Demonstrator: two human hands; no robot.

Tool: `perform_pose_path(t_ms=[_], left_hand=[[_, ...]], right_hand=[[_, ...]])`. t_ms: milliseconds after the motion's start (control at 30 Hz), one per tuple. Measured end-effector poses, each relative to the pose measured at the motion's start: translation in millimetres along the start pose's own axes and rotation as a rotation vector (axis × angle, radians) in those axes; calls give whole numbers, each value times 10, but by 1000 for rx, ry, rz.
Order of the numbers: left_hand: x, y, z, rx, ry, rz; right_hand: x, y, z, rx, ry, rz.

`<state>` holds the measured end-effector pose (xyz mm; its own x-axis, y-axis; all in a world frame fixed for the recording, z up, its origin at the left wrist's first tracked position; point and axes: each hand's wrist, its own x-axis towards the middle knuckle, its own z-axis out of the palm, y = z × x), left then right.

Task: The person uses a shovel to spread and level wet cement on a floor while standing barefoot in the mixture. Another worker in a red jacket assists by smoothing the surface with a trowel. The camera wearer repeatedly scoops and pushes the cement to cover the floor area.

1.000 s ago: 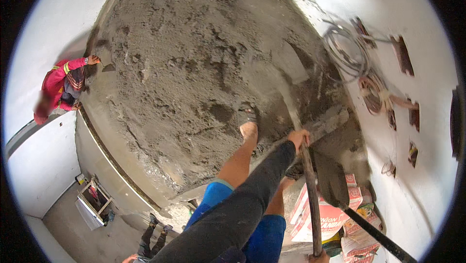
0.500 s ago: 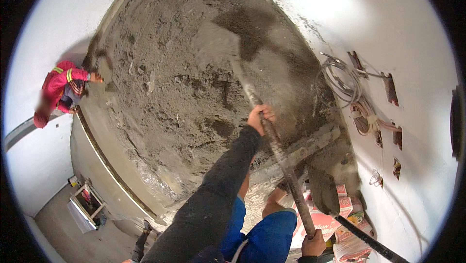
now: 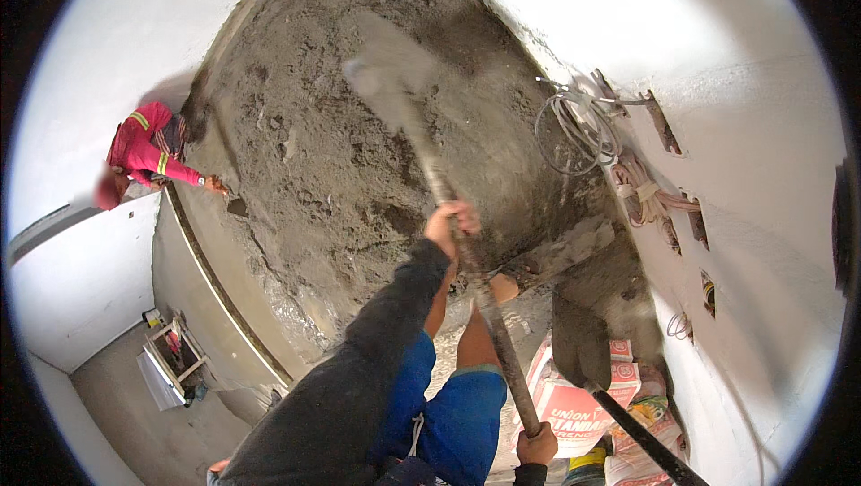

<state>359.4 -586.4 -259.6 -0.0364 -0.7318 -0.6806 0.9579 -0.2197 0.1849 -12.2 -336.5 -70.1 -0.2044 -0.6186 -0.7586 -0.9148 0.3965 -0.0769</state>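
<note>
A long-handled shovel slants across the middle of the view, with my two hands around its shaft. My left hand is closed on it about halfway along. Lower down, my right hand grips the near end. The shovel's blade is smeared by motion over a wide bed of wet grey mortar. Whether it carries any mortar cannot be made out. The mortar is lumpy in the middle and smoother toward the right wall.
A co-worker in red crouches at left, one hand reaching to the mortar's edge. A long straight strip borders a smooth band. Another shovel stands at right by printed cement bags. Coiled cables hang from the right wall.
The shovel blade has swung left and away from me, and my left hand has shifted with it. The co-worker's arm now stretches farther toward the mortar. My view has shifted slightly.
</note>
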Motion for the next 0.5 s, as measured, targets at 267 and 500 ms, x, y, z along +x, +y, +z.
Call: perform_pose_path(t_ms=[267,500], left_hand=[[764,-1690,-343,354,228,-466],[1261,-1313,-310,488,208,-506]], right_hand=[[-333,532,-402,-250,-227,139],[163,-187,-766,-205,-198,168]])
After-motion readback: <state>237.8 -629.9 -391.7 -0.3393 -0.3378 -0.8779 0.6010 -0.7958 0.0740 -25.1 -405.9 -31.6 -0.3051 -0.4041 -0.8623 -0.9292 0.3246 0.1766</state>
